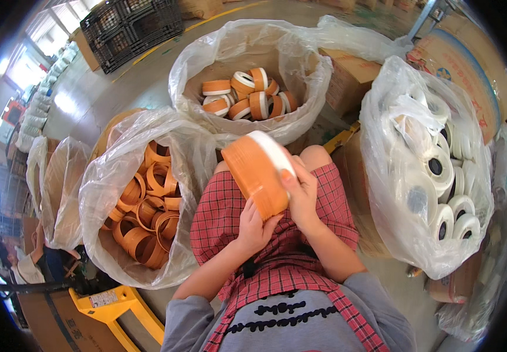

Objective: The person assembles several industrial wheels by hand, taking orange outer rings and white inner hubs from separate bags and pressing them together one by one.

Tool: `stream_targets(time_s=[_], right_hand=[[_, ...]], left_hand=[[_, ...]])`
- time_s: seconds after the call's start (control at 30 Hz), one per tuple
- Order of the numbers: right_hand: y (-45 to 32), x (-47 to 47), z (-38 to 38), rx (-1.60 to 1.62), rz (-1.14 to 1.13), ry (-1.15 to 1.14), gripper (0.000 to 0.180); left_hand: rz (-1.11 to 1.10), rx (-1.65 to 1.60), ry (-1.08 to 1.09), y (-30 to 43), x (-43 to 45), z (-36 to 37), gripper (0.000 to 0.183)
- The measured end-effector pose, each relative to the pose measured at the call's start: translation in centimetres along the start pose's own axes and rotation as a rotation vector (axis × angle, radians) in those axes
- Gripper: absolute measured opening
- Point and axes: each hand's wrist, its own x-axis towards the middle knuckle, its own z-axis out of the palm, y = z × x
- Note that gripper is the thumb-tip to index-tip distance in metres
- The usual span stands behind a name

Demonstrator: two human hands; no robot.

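Above my lap, both hands grip one orange plastic ring (253,169) that has a white ring-shaped part (271,152) fitted along its right side. My left hand (255,224) holds the lower rim of the orange ring. My right hand (302,189) is wrapped around the white side, its thumb lying against it. Loose orange rings (148,220) fill a plastic-lined container to my left. White ring parts with dark centres (436,167) lie in a plastic-lined container on my right. In front, joined orange-and-white pieces (247,94) lie in a third lined container.
Clear plastic liners (183,259) hang over the containers' rims. A yellow pallet jack (117,308) stands at lower left, with a person (29,266) beyond it. Cardboard boxes (348,79) and a large printed drum (460,75) stand at back right. Black crates (132,33) are farther off.
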Motion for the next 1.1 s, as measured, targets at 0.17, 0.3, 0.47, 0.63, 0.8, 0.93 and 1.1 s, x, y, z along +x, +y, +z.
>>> stream_targets(time_s=[0.17, 0.3, 0.47, 0.63, 0.8, 0.93, 1.1], right_hand=[[1.2, -1.7, -1.0, -0.314, -0.234, 0.005, 0.059], [-0.5, -0.5, -0.8, -0.377, -0.183, -0.027, 0.058], [1.5, -0.2, -0.3, -0.114, 0.099, 0.022, 0.052], [1.8, -1.2, -1.2, -0.519, -0.497, 0.103, 0.053], [-1.2, -0.2, 0.5, 0.069, 0.314, 0.060, 0.047], [0.4, 1.5, 2.0, -0.271, -0.256, -0.038, 0.058], [-1.5, 12.3, 1.8, -0.877, -0.534, -0.120, 0.059]], left_hand=[[-0.505, -0.492, 0.019, 0.8, 2.1, -1.8, 0.037], [-0.637, -0.706, 0.318, 0.5, 4.1, -0.7, 0.037], [-0.049, -0.096, -0.059, -1.5, 0.3, -0.3, 0.029], [-0.622, -0.602, 0.307, 1.0, 5.7, -1.4, 0.016], [0.021, -0.102, 0.188, 0.3, 0.8, 0.2, 0.022], [0.037, 0.079, 0.120, -1.4, 0.7, -3.2, 0.024], [-0.265, 0.116, 0.219, -5.5, 3.0, -7.4, 0.034]])
